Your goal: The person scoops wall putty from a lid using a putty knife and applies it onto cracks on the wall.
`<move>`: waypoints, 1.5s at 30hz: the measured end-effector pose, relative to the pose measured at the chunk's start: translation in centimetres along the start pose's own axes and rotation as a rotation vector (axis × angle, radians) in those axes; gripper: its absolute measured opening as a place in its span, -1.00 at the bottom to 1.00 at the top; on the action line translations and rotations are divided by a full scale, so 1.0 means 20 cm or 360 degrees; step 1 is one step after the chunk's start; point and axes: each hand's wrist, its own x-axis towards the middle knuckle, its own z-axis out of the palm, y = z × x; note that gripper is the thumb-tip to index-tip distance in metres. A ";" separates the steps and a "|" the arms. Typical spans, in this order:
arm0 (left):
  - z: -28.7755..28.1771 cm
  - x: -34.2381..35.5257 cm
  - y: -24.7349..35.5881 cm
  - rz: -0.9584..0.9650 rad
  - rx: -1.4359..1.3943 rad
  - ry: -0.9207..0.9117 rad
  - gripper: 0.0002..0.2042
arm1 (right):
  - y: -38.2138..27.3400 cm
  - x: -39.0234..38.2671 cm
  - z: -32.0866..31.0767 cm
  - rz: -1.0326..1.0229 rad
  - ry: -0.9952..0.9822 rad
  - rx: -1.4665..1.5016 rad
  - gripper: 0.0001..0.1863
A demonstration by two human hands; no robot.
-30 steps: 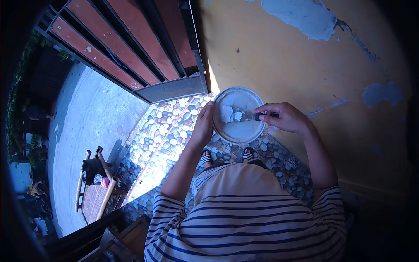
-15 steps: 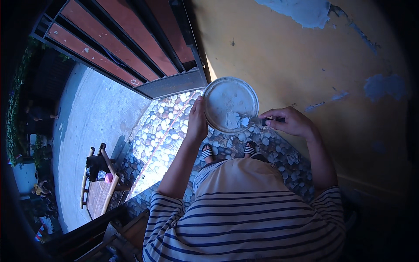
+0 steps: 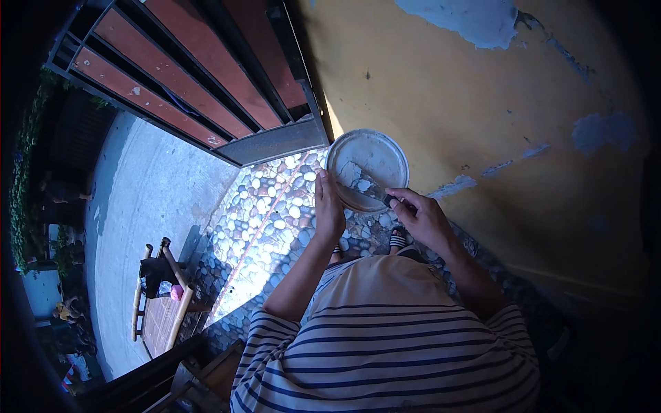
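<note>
My left hand (image 3: 329, 210) grips a round, pale lid (image 3: 381, 153) with a raised rim by its left edge, fingers partly hidden beneath it. A smear of white putty (image 3: 350, 172) lies on the left part of the lid's inner face. My right hand (image 3: 421, 220) is closed on the dark handle of a putty knife (image 3: 375, 191). The knife's blade reaches over the lid's lower right rim, and its tip is at the putty. Both hands are in front of my body, close to the yellow wall (image 3: 427, 103).
White filler patches (image 3: 457, 186) mark the wall, with a larger patch (image 3: 468, 20) higher up. A red slatted gate (image 3: 165, 76) stands at the upper left. Pebbled floor (image 3: 258, 224) lies below. A bamboo bench (image 3: 165, 320) holding a black bag (image 3: 158, 275) stands at the left.
My right hand has moved left and slightly down, bringing the knife farther over the lid. The putty now lies farther left on the lid, and the lid has shifted slightly down.
</note>
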 end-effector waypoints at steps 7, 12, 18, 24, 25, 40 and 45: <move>0.09 -0.07 0.03 0.0022 -0.0061 -0.0048 -0.41 | 0.01 0.04 0.10 0.0128 0.0341 0.0049 -0.66; 0.06 0.01 -0.02 0.0064 -0.0170 0.0023 -0.39 | -0.01 -0.08 -0.01 0.0186 0.0298 0.0032 -0.63; 0.00 0.05 0.02 0.0183 -0.0173 0.0019 -0.46 | -0.06 -0.16 -0.18 0.0329 0.0180 -0.0020 -0.60; 0.01 0.04 0.06 0.0109 -0.0064 -0.0093 -0.46 | -0.08 -0.04 -0.23 0.0258 0.0205 -0.0179 -0.59; 0.01 0.04 0.06 0.0107 -0.0065 -0.0099 -0.46 | -0.08 -0.02 -0.24 0.0230 0.0191 -0.0178 -0.59; -0.05 0.05 0.29 0.0149 0.0558 -0.0349 -0.50 | -0.02 0.30 -0.54 -0.0052 -0.0332 -0.0349 -0.59; 0.02 0.06 0.31 0.0101 0.0622 -0.0391 -0.48 | -0.06 0.36 -0.55 -0.0284 -0.0463 -0.0412 -0.60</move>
